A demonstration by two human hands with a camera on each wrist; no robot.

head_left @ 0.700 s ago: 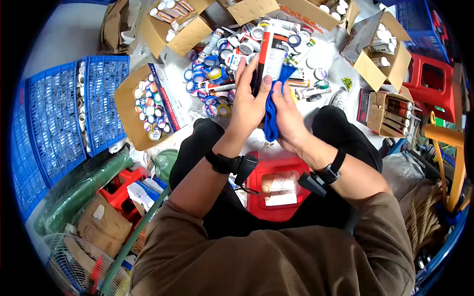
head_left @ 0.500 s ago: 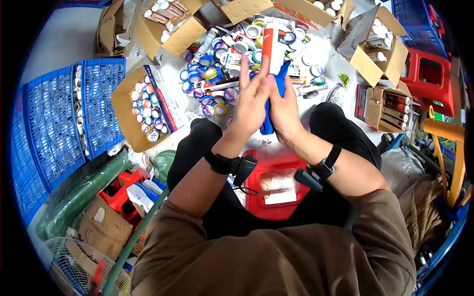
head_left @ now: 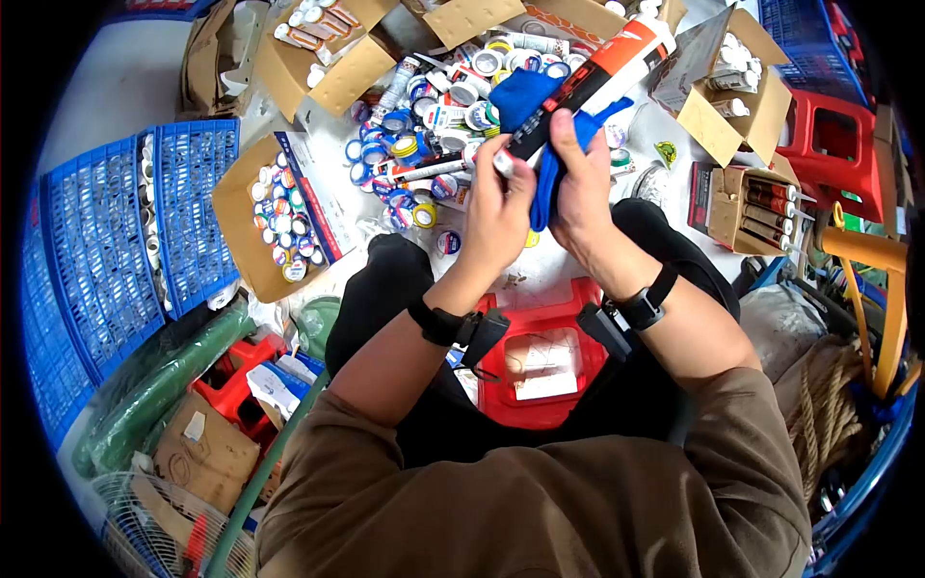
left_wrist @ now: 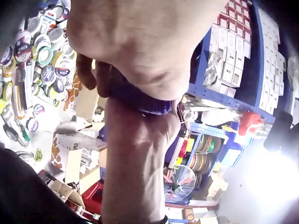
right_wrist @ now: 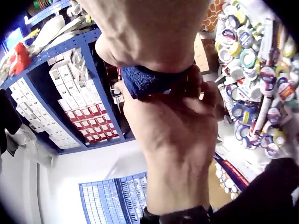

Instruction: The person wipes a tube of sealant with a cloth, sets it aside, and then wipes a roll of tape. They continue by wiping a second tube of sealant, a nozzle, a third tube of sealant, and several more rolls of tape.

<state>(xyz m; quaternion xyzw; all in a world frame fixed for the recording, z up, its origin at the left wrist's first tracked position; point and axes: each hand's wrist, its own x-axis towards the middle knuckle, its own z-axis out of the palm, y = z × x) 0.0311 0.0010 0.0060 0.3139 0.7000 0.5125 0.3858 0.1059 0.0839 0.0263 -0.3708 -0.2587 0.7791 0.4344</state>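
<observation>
A sealant cartridge (head_left: 617,60) with black, orange-red and white bands slants up to the right between both hands in the head view. My left hand (head_left: 501,210) pinches its lower end between thumb and fingers. Around the middle, my right hand (head_left: 584,183) grips it through a blue cloth (head_left: 525,94), thumb lying along the tube. Part of the cloth spreads out on the left of the cartridge, and a fold hangs below. In the right wrist view the cloth (right_wrist: 145,83) shows between the two hands, which hide the cartridge there.
Tape rolls (head_left: 409,144) and tubes lie heaped on the floor ahead. Left stands a carton of small rolls (head_left: 249,252); right, a carton of cartridges (head_left: 737,217). More open cartons (head_left: 318,82) line the back. A red stool (head_left: 540,409) sits between the legs.
The cartridge has swung from near upright to leaning right. The left hand has shifted from its side to its lower end, and the blue cloth now spreads around the tube.
</observation>
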